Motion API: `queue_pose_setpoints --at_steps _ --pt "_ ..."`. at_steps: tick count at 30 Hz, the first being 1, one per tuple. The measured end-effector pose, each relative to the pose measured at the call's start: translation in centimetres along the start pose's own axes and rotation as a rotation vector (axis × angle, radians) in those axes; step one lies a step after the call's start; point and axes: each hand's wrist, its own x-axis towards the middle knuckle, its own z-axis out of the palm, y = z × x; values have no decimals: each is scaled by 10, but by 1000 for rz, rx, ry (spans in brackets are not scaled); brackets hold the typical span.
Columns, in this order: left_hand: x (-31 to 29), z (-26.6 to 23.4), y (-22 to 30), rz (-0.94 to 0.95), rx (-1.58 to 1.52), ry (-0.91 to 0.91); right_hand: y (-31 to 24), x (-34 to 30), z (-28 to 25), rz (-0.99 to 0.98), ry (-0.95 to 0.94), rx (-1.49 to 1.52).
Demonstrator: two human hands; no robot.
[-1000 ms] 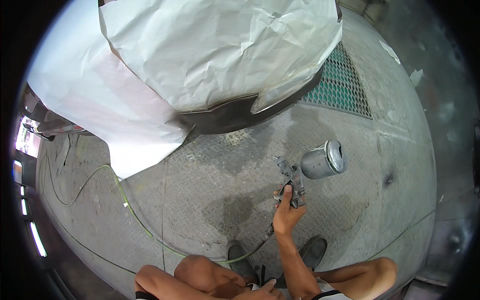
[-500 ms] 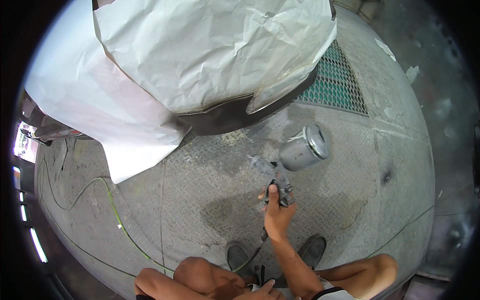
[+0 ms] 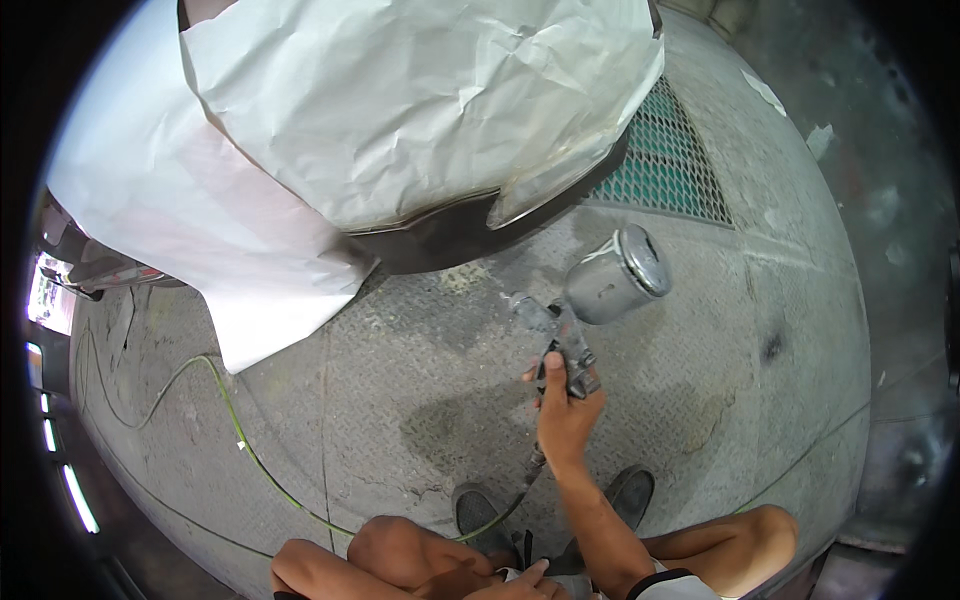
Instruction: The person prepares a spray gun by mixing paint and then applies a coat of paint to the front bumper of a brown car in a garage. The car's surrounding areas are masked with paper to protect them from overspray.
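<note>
A: What is being done with the right hand (image 3: pixel 568 415)?

B: A grey, paint-smudged metal spray gun (image 3: pixel 572 362) is being gripped in it, with the thumb being laid against the gun's near side. The nozzle end is being pointed forward and to the left of that hand.

A: And the silvery, cylindrical metal cup with a round lid (image 3: pixel 612 285)?

B: It is being carried tilted on the gun, ahead of the right hand and slightly to its right.

A: How is the left hand (image 3: pixel 522 583) being held?

B: Low, behind the right hand, at the lower edge of view. Whether anything is being grasped there cannot be told.

A: What is being seen around the hands?

B: A thin green hose (image 3: pixel 228 405) is being trailed over the grey, textured floor (image 3: pixel 390 380) to their left. Ahead of both hands, a dark, curved, smooth panel (image 3: pixel 430 245) is being partly covered by creased white paper (image 3: pixel 420 110), apart from the gun.
</note>
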Motion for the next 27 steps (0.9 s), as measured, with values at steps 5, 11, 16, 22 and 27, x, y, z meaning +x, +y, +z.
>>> queue_pose_setpoints --at_steps 5,11,16,22,27 --pt "2 0 -1 -27 10 9 12 4 -14 -89 100 -46" --pt "4 -5 -3 -3 -10 -52 12 5 -24 -3 50 -82" --pt "2 -2 -2 -24 -61 -80 27 17 -29 -127 226 -74" --pt "7 -7 -3 -16 -71 -140 24 12 -39 -74 115 -177" --pt "7 -4 -6 -33 -112 -140 15 11 -37 -28 2 -64"
